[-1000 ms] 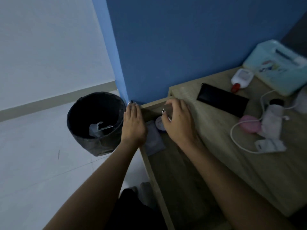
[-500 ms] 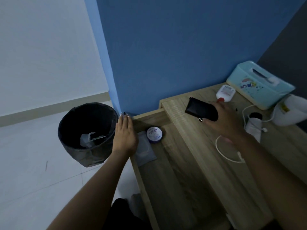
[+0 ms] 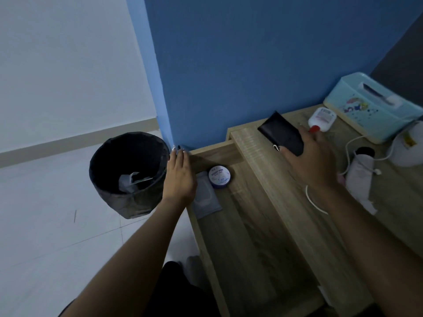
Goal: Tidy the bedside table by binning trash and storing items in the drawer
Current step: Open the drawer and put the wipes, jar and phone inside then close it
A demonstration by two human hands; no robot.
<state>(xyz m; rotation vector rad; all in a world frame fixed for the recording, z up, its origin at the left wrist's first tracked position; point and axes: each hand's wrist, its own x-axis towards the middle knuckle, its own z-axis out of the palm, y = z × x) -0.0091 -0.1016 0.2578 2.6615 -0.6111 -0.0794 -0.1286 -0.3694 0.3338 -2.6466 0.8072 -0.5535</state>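
**Wallet in the right hand, open drawer to its left**

The right hand (image 3: 313, 161) grips the black wallet (image 3: 280, 132) above the back left corner of the surface (image 3: 274, 184). I cannot tell if the wallet touches the wood. Its long axis runs from the wall toward the palm. The open drawer (image 3: 256, 236) lies left of this hand and lower, with a round tin (image 3: 219, 176) and a flat pouch (image 3: 206, 200) at its far end. The left hand (image 3: 179, 177) rests flat with straight fingers on the drawer's far left corner, beside the bin (image 3: 119, 204). I think the wallet should go to the drawer.
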